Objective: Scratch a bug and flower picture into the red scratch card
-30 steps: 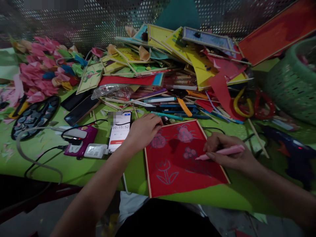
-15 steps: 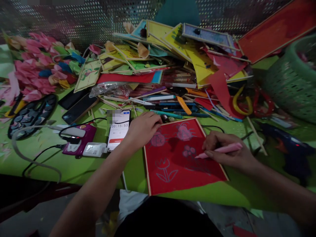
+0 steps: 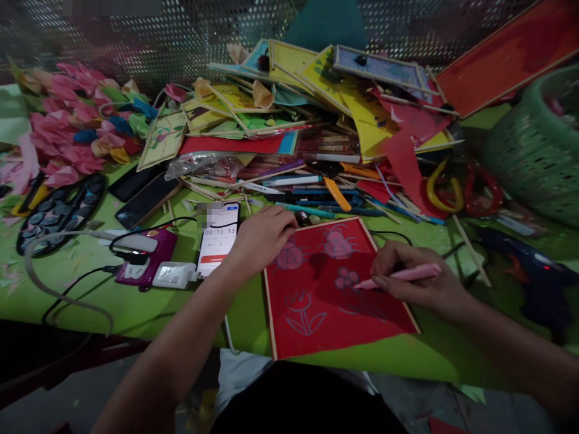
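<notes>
A red sheet (image 3: 312, 325) edged with thin wooden strips lies on the green table. Outlined on it are a tulip, two bugs with pink fill and a small flower with pink petals. My right hand (image 3: 407, 274) grips a pink marker pen (image 3: 418, 272), its tip at the small flower's petals. My left hand (image 3: 265, 235) lies over the sheet's upper left corner, fingers stretched out and holding nothing. Its fingertips rest by the top edge, close to the left bug. A phone (image 3: 218, 241) showing a timer lies just left of that hand.
A purple power strip (image 3: 149, 259) with plugs and cables sits at left. Behind the sheet are heaped pens, sticks and framed pictures (image 3: 384, 66). Scissors (image 3: 446, 187), a glue gun (image 3: 538, 271) and a green basket (image 3: 534, 144) stand at right. Pink paper flowers (image 3: 67, 120) lie at far left.
The marker's tip has shifted slightly left and up, nearer the petals. My left hand and the red sheet stay in place.
</notes>
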Motion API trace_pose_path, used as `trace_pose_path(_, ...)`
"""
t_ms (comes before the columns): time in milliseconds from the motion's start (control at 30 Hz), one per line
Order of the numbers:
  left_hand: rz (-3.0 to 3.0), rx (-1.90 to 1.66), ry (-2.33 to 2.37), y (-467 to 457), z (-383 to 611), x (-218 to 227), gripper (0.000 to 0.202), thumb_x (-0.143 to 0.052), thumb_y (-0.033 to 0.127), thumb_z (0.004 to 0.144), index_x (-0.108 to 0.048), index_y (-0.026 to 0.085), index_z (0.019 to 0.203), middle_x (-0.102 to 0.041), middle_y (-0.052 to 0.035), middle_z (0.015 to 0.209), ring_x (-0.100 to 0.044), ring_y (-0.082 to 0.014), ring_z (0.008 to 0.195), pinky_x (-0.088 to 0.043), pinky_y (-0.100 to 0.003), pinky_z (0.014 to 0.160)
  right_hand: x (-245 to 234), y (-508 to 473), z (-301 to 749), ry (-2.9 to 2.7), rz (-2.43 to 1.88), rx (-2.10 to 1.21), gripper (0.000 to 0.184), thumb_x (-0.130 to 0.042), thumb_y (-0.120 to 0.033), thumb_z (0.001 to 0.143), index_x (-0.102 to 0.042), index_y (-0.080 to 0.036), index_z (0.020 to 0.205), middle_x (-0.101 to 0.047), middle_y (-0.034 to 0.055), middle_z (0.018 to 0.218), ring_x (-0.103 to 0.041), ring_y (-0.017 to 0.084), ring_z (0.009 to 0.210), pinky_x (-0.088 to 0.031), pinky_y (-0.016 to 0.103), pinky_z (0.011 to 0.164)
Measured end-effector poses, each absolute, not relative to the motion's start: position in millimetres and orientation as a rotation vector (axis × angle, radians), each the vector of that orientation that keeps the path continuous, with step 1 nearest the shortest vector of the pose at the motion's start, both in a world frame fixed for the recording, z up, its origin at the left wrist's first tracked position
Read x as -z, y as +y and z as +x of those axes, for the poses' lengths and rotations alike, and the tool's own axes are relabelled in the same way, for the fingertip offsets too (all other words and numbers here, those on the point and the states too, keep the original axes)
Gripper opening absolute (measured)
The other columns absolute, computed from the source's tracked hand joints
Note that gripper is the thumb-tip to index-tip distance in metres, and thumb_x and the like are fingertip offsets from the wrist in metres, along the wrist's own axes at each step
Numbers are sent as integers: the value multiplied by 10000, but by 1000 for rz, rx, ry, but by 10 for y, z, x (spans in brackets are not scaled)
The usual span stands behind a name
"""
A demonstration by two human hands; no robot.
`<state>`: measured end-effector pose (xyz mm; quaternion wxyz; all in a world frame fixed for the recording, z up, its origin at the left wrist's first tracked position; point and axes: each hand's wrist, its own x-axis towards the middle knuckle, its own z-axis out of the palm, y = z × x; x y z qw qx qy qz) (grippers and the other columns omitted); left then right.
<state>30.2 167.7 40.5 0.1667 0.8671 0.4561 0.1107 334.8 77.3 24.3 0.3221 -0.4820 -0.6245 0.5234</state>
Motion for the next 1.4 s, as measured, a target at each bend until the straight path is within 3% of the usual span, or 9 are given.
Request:
trace_pose_path(433, 2468, -320, 1298, 1672, 304, -413, 122, -565, 182, 996, -682, 215, 982, -730, -47, 1024, -654, -227, 1010, -495, -370, 884, -243, 783, 3361, -1714, -1315, -1225, 308, -754, -458, 912, -634, -237, 734, -636, 3, 689, -563, 171, 611, -435, 298, 556)
trace_pose_path(667, 2467, -328, 1292, 1674, 298, -398, 132, -555, 196, 998, -685, 217, 1000, -731, -54, 1049, -657, -230, 1027, -503, -376, 902, -220, 781, 3379, -1700, -1329, -1216, 311, -750, -475, 904, -626, -246, 734, -629, 10, 702, -605, 194, 652, -467, 308, 572)
trace_pose_path(1100, 2467, -341, 1284, 1676, 293, -394, 129, -560, 190, 997, -686, 219, 993, -732, -48, 1041, -658, -225, 1009, -500, -369, 887, -229, 794, 3391, -1681, -1308, -1252, 199, -763, -305, 859, -635, -253, 716, -668, 10, 709, -636, 205, 668, -511, 314, 595)
trace_pose_path(1400, 2466, -332, 1289, 1683, 291, -392, 125, -566, 188, 995, -687, 220, 995, -735, -49, 1045, -656, -231, 1017, -493, -370, 890, -256, 787, 3376, -1661, -1296, -1300, 194, -796, -319, 828, -645, -261, 721, -654, -2, 661, -673, 216, 673, -534, 311, 589)
